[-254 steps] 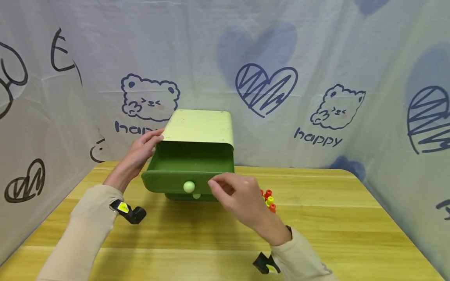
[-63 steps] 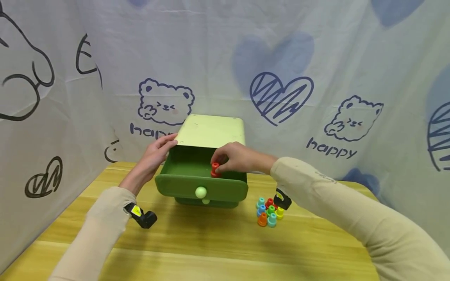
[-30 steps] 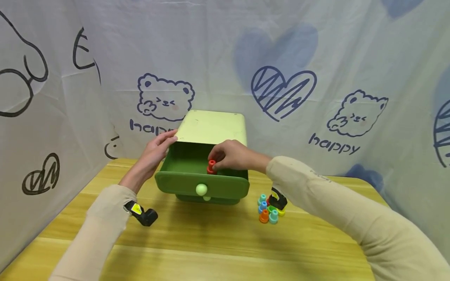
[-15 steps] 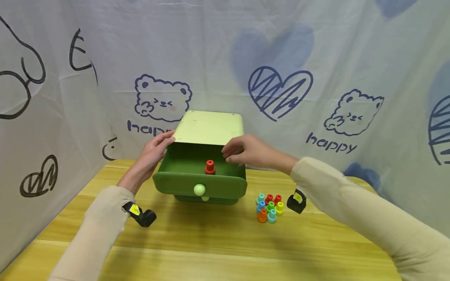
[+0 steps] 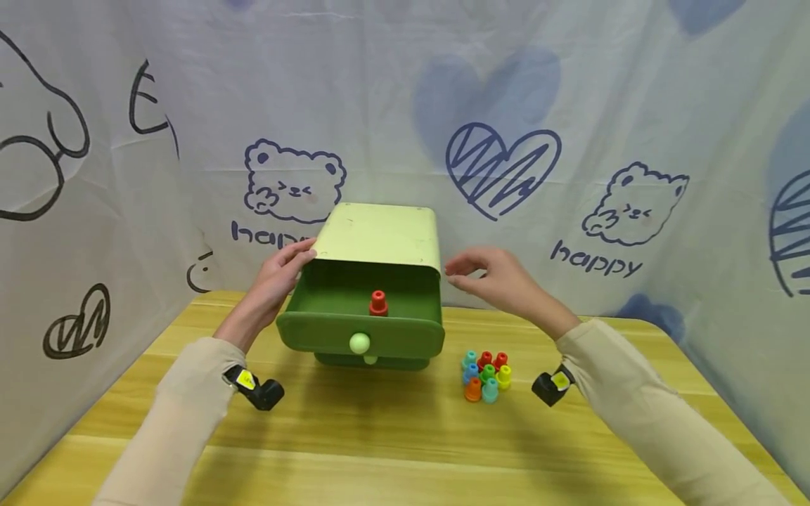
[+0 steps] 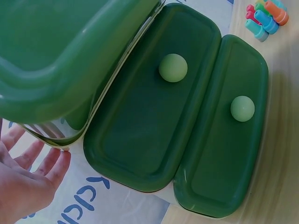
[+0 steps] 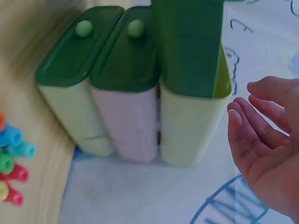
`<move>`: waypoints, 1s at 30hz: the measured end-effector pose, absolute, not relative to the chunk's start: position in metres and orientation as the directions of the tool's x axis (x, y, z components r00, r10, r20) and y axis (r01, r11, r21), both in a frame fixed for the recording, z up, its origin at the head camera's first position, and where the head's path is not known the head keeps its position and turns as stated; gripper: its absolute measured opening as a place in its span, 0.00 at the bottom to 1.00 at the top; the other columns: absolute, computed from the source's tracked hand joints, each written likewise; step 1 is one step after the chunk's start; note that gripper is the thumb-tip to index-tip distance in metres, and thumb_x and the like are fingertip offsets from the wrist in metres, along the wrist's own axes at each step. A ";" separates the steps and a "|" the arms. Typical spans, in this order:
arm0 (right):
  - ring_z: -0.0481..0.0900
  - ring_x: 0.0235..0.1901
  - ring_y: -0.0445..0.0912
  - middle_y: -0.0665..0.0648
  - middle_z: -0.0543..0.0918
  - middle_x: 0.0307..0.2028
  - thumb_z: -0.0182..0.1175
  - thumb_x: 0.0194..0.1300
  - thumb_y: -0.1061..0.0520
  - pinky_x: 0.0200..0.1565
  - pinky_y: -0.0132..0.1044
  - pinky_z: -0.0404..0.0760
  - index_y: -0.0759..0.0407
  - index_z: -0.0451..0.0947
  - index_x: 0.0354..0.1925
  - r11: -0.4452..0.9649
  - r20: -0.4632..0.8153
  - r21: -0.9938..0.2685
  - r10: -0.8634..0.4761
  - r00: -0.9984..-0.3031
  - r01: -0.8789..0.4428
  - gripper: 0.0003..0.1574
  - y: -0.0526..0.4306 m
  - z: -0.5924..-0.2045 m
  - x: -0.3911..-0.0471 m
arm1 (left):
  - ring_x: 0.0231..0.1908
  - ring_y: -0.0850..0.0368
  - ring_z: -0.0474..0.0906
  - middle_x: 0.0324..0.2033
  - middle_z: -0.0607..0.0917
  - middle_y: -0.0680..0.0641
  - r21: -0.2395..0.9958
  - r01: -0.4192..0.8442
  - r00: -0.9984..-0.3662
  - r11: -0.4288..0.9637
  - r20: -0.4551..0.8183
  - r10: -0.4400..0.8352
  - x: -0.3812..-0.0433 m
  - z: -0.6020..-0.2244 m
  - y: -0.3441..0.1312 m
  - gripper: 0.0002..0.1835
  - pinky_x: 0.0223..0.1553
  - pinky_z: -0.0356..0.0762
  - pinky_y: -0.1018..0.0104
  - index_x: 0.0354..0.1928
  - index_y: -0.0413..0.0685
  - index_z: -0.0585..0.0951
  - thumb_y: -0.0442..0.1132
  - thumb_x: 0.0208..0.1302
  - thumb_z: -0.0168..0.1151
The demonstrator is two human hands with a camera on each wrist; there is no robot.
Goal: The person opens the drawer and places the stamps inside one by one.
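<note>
With the drawer box (image 5: pixel 380 232) as the middle of a clock, the left hand (image 5: pixel 272 281) was at 9 o'clock. Its fingers were long and mostly straight, and they touched the top edge of the box on that side. The right hand (image 5: pixel 500 281) was at 3 o'clock, just beside the box and up in the air. It held nothing, its fingers were a little bent, and there was a gap between thumb and fingers.

The top drawer (image 5: pixel 316 330) was pulled out toward 6 o'clock. One red peg (image 5: pixel 378 303) stood up inside it, close behind the front wall. The middle drawer (image 6: pixel 140 130) and the bottom drawer (image 6: pixel 219 144) were pushed in, each with a round knob.

At 4 o'clock, eight more pegs stood close together on the wooden table (image 5: pixel 354 450). In that bunch, a green peg (image 5: pixel 487 373) was in the middle. A yellow peg (image 5: pixel 503 377) was at 3 o'clock, a blue peg (image 5: pixel 470 372) at 9 o'clock, and an orange peg (image 5: pixel 472 391) between 7 and 8.

A pale cloth (image 5: pixel 392 105) hung at 12 o'clock, with a striped heart (image 5: pixel 474 169) at 1.
</note>
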State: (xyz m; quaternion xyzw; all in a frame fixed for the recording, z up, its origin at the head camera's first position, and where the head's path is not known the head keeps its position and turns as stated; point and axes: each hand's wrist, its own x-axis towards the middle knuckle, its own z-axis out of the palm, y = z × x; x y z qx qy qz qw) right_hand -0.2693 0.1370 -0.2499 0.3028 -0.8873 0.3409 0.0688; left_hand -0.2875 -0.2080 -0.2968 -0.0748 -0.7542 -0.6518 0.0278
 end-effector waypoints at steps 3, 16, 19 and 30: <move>0.80 0.43 0.51 0.58 0.85 0.42 0.61 0.66 0.61 0.46 0.47 0.79 0.65 0.82 0.46 0.616 0.312 -0.550 -0.475 -0.823 -0.564 0.12 0.148 -0.260 -0.272 | 0.68 0.48 0.54 0.71 0.58 0.43 0.979 0.149 -0.987 0.139 0.140 0.075 -0.288 -0.297 -0.208 0.32 0.65 0.58 0.51 0.74 0.47 0.59 0.50 0.74 0.49; 0.80 0.39 0.51 0.57 0.84 0.38 0.62 0.65 0.62 0.40 0.43 0.82 0.66 0.82 0.42 0.656 0.197 -0.608 -0.420 -0.886 -0.446 0.09 0.181 -0.323 -0.267 | 0.69 0.48 0.53 0.72 0.57 0.43 0.981 0.138 -0.989 0.136 0.129 0.070 -0.289 -0.298 -0.208 0.32 0.67 0.55 0.50 0.74 0.47 0.59 0.51 0.73 0.50; 0.80 0.37 0.49 0.55 0.84 0.36 0.62 0.65 0.62 0.37 0.40 0.81 0.65 0.82 0.41 0.659 0.170 -0.633 -0.392 -0.904 -0.406 0.08 0.187 -0.341 -0.264 | 0.69 0.47 0.53 0.71 0.58 0.43 0.981 0.137 -0.989 0.135 0.129 0.068 -0.288 -0.299 -0.207 0.32 0.67 0.55 0.50 0.74 0.47 0.59 0.51 0.73 0.50; 0.79 0.36 0.47 0.51 0.83 0.33 0.64 0.62 0.64 0.36 0.38 0.79 0.64 0.83 0.38 0.681 0.141 -0.648 -0.333 -0.932 -0.341 0.06 0.208 -0.393 -0.250 | 0.70 0.47 0.51 0.72 0.56 0.43 0.980 0.137 -0.989 0.144 0.129 0.067 -0.288 -0.298 -0.208 0.32 0.68 0.52 0.50 0.74 0.47 0.59 0.51 0.73 0.50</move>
